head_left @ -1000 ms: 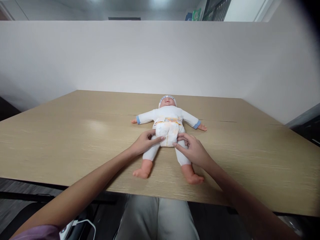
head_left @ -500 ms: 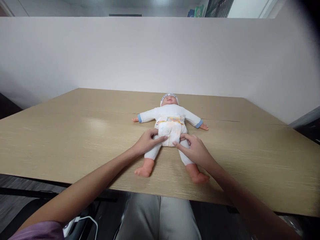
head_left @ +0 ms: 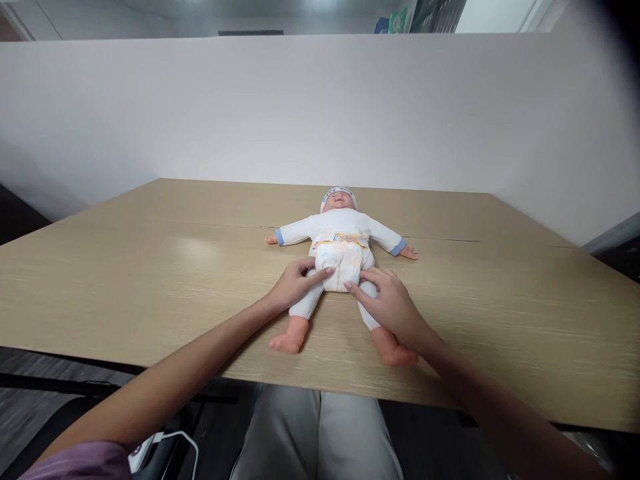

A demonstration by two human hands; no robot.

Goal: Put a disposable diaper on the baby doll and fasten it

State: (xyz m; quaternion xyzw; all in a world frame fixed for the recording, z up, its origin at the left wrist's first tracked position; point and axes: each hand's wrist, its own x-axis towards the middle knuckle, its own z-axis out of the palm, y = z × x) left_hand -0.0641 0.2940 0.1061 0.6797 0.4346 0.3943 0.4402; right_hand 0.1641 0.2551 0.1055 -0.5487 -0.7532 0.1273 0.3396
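Note:
A baby doll (head_left: 341,219) in a white outfit with blue cuffs lies on its back, head away from me, arms spread and legs apart. Around its hips sits a white diaper (head_left: 340,260) with a coloured print along the waist. My left hand (head_left: 296,283) grips the diaper's left edge by the leg, thumb over the front, the other fingers partly hidden at the side. At the opposite leg edge, my right hand (head_left: 387,297) has thumb and fingers closed on the diaper. The doll's bare feet stick out toward me.
The doll lies on a wide wooden table (head_left: 150,287) with thin seams. A pale partition (head_left: 320,113) rises behind it. Below the front edge are my grey-trousered legs (head_left: 320,433) and, lower left, a white cable (head_left: 187,440).
Both hands stay at the diaper's leg edges, with only a very slight shift of the fingers. The doll has hardly moved; the view tilts a little.

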